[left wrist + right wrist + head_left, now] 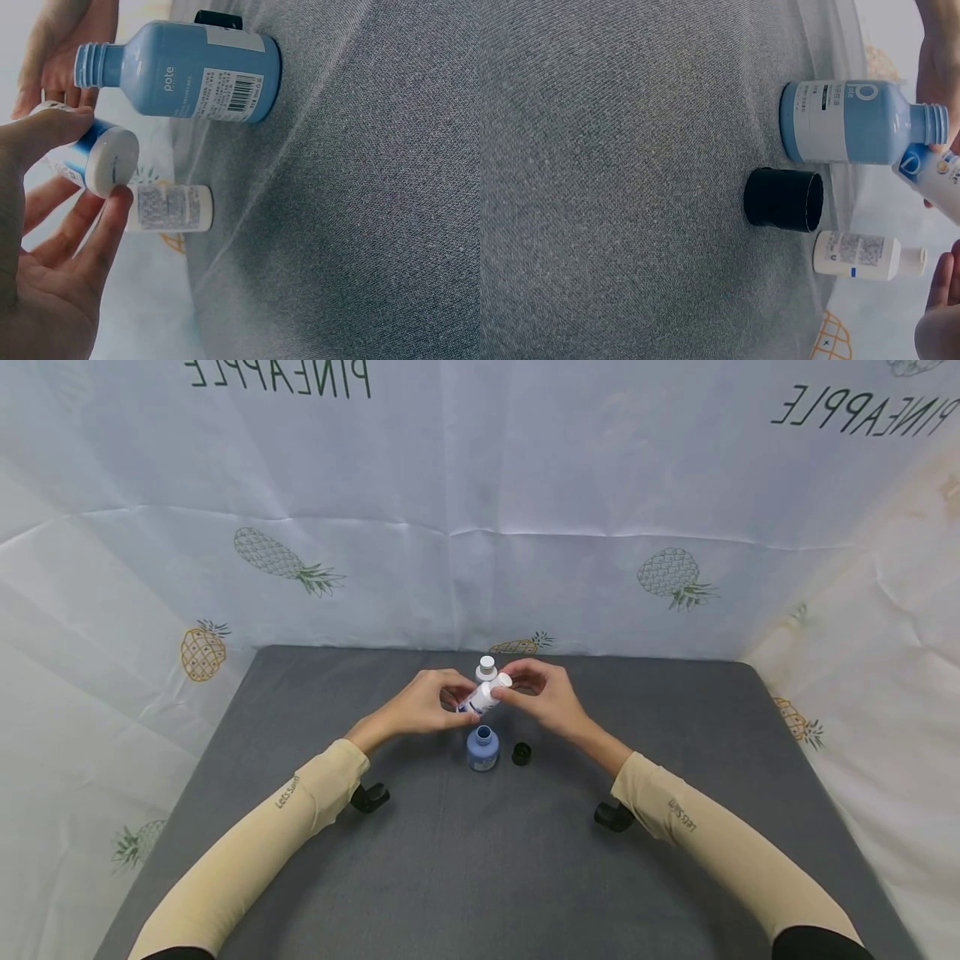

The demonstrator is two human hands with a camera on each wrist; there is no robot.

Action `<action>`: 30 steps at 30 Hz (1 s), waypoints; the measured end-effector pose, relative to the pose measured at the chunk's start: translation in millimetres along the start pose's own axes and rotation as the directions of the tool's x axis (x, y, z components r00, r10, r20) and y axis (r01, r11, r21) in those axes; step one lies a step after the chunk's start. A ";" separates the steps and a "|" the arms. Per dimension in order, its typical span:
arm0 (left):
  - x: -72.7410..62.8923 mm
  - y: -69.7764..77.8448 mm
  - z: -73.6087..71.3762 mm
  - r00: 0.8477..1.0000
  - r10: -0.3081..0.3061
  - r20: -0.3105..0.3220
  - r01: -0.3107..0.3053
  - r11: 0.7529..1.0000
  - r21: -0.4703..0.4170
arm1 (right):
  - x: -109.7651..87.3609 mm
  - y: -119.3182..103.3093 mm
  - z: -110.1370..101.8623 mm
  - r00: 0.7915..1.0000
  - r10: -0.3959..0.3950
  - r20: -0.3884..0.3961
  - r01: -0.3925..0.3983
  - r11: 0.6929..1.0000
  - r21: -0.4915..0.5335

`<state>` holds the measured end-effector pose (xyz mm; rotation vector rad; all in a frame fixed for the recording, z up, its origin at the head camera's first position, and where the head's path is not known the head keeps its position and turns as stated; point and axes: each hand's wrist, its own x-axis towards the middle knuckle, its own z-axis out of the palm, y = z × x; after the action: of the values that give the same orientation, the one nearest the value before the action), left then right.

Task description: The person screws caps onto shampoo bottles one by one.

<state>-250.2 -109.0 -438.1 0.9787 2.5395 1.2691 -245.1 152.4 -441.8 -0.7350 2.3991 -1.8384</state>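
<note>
Tilted between both hands is a small white bottle with a white cap and a blue band at its lower end. My left hand grips its lower part, thumb on one side and fingertips by the base. At the cap end, my right hand pinches the bottle between thumb and fingers. Just below the hands stands an upright blue bottle, its threaded neck uncapped. Beside it to the right sits a black cap with its hollow side up.
A second white bottle stands upright behind the held one, partly hidden by it. Grey cloth covers the table. A pineapple-print curtain hangs behind the table's far edge. Black wrist mounts stick out under both sleeves.
</note>
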 end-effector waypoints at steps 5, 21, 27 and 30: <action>0.1 0.0 0.4 1.000 -0.002 -0.001 0.002 1.000 0.004 | -0.4 -0.7 1.4 1.000 0.022 -0.016 -0.023 1.000 -0.019; 1.0 0.1 1.6 1.000 0.004 -0.005 -0.004 1.000 0.000 | -1.9 -0.4 5.2 0.998 0.004 -0.056 -0.006 0.999 -0.039; 1.0 -0.4 1.5 1.000 0.000 -0.006 0.000 1.000 -0.003 | -1.1 1.0 5.7 0.998 0.007 -0.059 -0.010 0.999 -0.049; 0.1 -0.5 0.5 1.000 -0.011 -0.003 0.011 1.000 -0.001 | -0.7 0.1 6.1 0.998 0.012 -0.054 -0.014 0.999 -0.049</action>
<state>-250.4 -108.8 -438.8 0.9625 2.5427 1.2699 -242.7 147.2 -443.9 -0.6807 2.4843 -1.8231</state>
